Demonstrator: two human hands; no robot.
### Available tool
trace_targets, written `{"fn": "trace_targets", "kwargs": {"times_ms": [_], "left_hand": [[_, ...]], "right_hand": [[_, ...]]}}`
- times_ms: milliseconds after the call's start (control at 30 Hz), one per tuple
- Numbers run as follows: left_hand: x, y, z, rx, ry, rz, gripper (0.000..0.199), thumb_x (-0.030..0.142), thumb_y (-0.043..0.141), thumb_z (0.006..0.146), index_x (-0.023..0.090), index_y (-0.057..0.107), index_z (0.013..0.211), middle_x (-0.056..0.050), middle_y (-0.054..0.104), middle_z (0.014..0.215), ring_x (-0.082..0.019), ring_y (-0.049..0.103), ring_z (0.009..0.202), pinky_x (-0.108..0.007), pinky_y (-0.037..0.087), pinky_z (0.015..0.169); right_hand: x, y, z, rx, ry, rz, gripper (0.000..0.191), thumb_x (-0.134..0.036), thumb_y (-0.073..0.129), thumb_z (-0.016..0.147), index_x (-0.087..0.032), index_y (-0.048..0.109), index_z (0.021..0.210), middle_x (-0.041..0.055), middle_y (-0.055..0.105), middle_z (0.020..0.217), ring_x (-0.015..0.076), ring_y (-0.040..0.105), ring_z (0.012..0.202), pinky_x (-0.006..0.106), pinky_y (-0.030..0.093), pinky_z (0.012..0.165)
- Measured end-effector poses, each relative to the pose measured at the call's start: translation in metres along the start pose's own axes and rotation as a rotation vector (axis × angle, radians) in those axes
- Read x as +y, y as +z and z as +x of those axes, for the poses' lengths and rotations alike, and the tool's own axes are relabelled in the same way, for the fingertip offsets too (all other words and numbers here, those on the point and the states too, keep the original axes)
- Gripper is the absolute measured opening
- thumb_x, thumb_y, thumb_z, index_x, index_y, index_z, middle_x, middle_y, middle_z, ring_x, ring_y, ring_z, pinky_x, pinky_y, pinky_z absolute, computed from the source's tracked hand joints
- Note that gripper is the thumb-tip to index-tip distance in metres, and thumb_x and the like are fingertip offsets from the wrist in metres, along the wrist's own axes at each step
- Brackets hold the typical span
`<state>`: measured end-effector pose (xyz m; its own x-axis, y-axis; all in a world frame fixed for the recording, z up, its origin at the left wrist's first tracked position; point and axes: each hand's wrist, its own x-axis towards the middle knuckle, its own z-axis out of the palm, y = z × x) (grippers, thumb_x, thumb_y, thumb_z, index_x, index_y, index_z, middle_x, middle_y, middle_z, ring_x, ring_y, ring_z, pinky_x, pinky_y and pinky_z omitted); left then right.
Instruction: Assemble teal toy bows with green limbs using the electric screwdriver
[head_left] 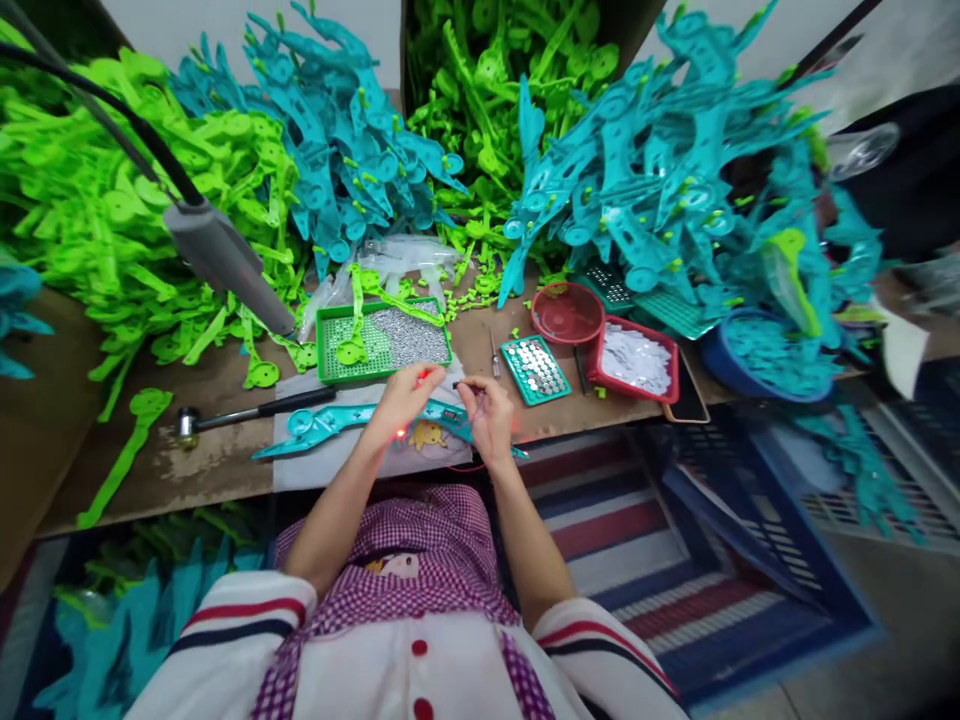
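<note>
My left hand (405,405) is above the long teal plastic part (315,425), its fingers curled together. Red light glows at its fingertips and near its wrist; whatever those fingers hold is too small to make out. My right hand (491,415) pinches a small dark piece (457,385) between thumb and fingers, close to the left fingertips. Beneath both hands, the teal part lies across a pale printed sheet (300,470) on the table. Just beyond the right hand are a small screwdriver (495,355) and a teal tray (529,398) of round silver discs.
A green basket (324,350) holds small metal pieces. A hammer (247,415) lies left. To the right stand a red bowl (566,315), a red tray (673,375) of white pieces and a blue bowl (720,355). Green parts (150,180) and teal parts (637,190) pile high behind.
</note>
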<state>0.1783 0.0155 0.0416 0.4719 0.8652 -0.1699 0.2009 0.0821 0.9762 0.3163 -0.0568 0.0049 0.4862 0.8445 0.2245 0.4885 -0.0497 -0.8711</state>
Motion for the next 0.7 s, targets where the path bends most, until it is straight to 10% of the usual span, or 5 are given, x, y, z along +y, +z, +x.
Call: {"fn": "trace_targets", "kwargs": {"times_ms": [467,700], "left_hand": [[-0.02,0.024,0.015,-0.096,-0.064,-0.144,0.037,0.047,0.074,0.071,0.014,0.073,0.088,0.002,0.061,0.062,-0.006,0.04,0.044,-0.022,0.031,0.044],[-0.025,-0.033,-0.032,0.32,0.078,-0.103,0.045,0.052,0.057,0.089,0.018,0.067,0.117,-0.003,0.073,0.079,-0.013,0.063,0.067,-0.024,0.048,0.061]], "right_hand": [[0.011,-0.004,0.002,0.007,0.082,0.011,0.028,-0.049,0.056,0.087,-0.024,0.069,0.085,0.0051,0.073,0.088,0.0217,0.063,0.091,0.037,0.045,0.089],[0.033,-0.085,-0.001,-0.352,-0.048,-0.319,0.042,-0.045,0.058,0.088,-0.025,0.063,0.125,0.0111,0.065,0.13,0.0285,0.058,0.123,0.051,0.036,0.105]]}}
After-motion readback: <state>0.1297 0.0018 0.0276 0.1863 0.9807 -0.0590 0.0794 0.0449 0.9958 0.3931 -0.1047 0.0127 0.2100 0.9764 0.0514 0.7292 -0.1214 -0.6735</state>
